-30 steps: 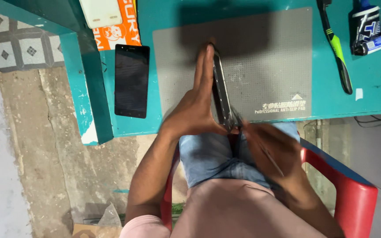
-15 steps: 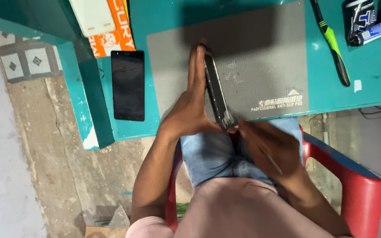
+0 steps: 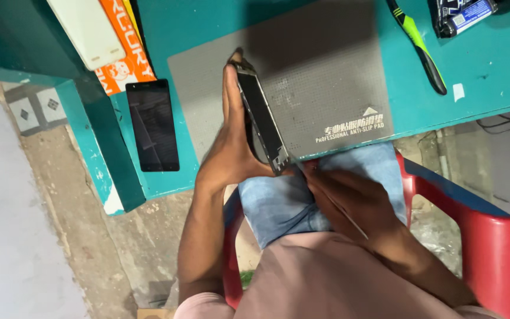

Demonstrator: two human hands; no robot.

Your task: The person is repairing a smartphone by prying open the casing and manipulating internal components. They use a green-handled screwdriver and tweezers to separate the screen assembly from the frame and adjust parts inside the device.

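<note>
Here the left hand (image 3: 231, 142) grips a dark phone (image 3: 262, 121) on its edge, upright over the near border of the grey anti-slip mat (image 3: 326, 71) on the teal table (image 3: 491, 65). The right hand (image 3: 349, 198) is closed around a thin tool (image 3: 340, 212) whose tip meets the phone's lower corner. To my eye the job wants a steady left grip, the phone braced on the mat, and light, shallow pressure along the seam rather than levering hard at one corner
</note>
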